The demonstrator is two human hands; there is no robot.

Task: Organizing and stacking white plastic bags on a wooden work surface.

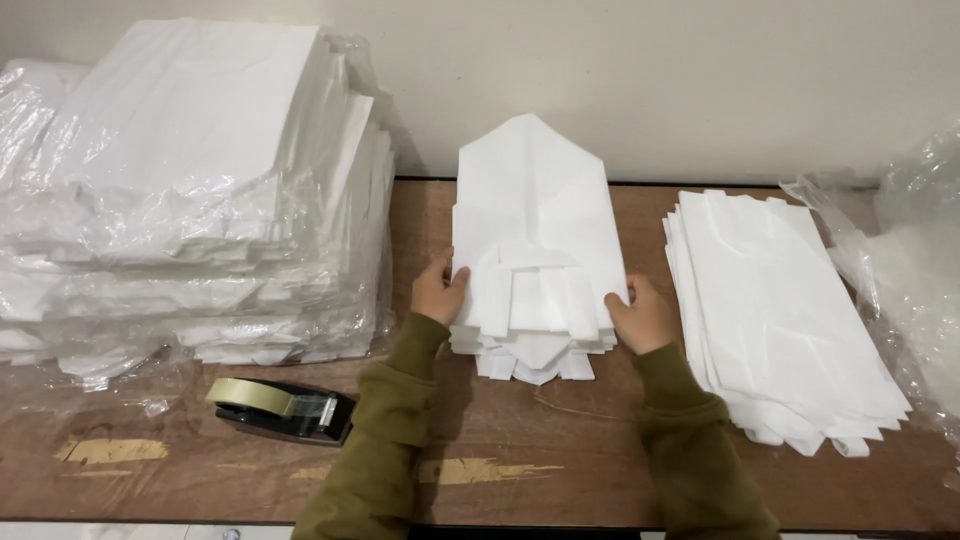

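A stack of folded white paper bags (535, 230) lies in the middle of the brown wooden table (520, 480), its pointed top toward the wall. My left hand (438, 290) grips the stack's left edge near the bottom. My right hand (640, 315) holds the lower right edge of the same stack. Both arms wear olive green sleeves. The bags' folded bottoms fan out between my hands.
A tall pile of white bags wrapped in clear plastic (190, 190) fills the left side. A black tape dispenser (283, 408) sits near the front left. A flat stack of white bags (780, 310) lies on the right, with crumpled clear plastic (915, 250) beyond it.
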